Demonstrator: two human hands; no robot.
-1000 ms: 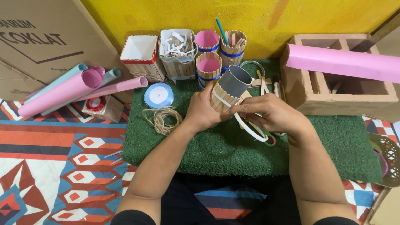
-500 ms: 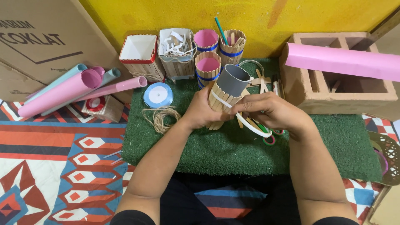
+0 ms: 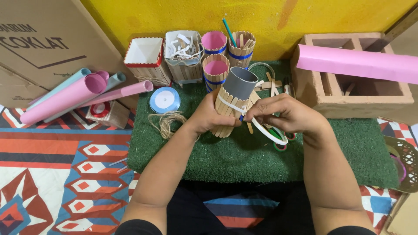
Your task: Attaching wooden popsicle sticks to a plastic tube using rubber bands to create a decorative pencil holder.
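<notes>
While left hand (image 3: 209, 116) grips it, stick-clad grey tube (image 3: 233, 102) tilts; right fingers (image 3: 261, 111) pinch white band (image 3: 265, 130).

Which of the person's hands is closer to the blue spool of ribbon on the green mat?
Left. The left hand grips the stick-covered tube just right of the blue ribbon spool. The right hand is farther off, on the tube's other side, pinching a white band.

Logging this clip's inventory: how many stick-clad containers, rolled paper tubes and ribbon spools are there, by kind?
Wooden-stick-clad containers: 5 standing, plus 1 grey-cored one held: 6
Rolled paper tubes: 5
Light blue ribbon spool: 1
Total: 12
</notes>
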